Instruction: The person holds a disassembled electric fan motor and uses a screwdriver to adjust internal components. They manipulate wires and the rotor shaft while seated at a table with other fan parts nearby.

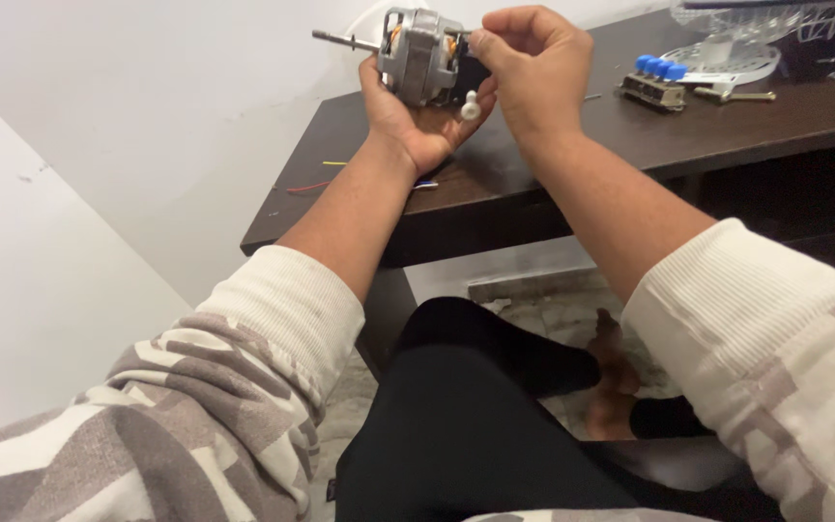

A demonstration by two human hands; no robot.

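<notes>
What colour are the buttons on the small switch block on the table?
The buttons are blue, seen in the head view.

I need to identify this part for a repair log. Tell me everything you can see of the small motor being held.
The motor looks like a compact grey cast-metal housing with copper-coloured windings showing through its openings. A thin steel shaft sticks out to the left, roughly level. A small white knob hangs at its lower right, next to a dark part. It is held up above the dark table, cradled in the left hand, while the right hand pinches at its right end.

A home room used for repair: dark wooden table [495, 208] against a plain white wall [147, 116], stone-tiled floor [553, 309], fan parts [727, 43] lying about
</notes>
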